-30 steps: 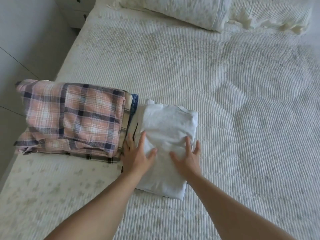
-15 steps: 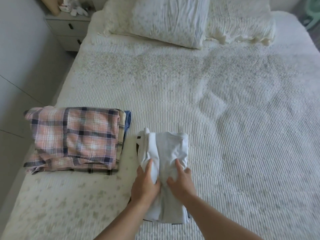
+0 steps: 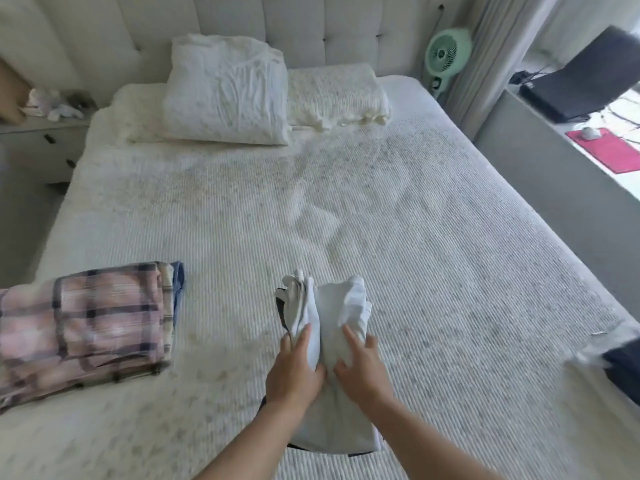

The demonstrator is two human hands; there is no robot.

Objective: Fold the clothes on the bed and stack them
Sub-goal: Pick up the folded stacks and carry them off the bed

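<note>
A white folded garment (image 3: 337, 308) is bunched lengthwise in front of me on the bed (image 3: 433, 258), its far end raised off the cover. My left hand (image 3: 294, 374) grips its left half and my right hand (image 3: 362, 370) grips its right half, the two hands side by side and almost touching. A dark layer shows at the garment's left edge and under its near end. To the left lies a stack of folded clothes (image 3: 86, 327), pink plaid on top with a blue piece at its far right edge, apart from the garment.
A white pillow (image 3: 225, 91) and a folded cream blanket (image 3: 337, 95) lie at the headboard. Something dark (image 3: 623, 372) lies at the bed's right edge. A nightstand (image 3: 38, 140) stands left, with a green fan (image 3: 446, 51) and a desk with a laptop (image 3: 585, 77) on the right.
The white garment lay flat under both palms beside the stack. My hands have squeezed it together and raised its far end, and it now sits further right of the stack. My view has tilted up.
</note>
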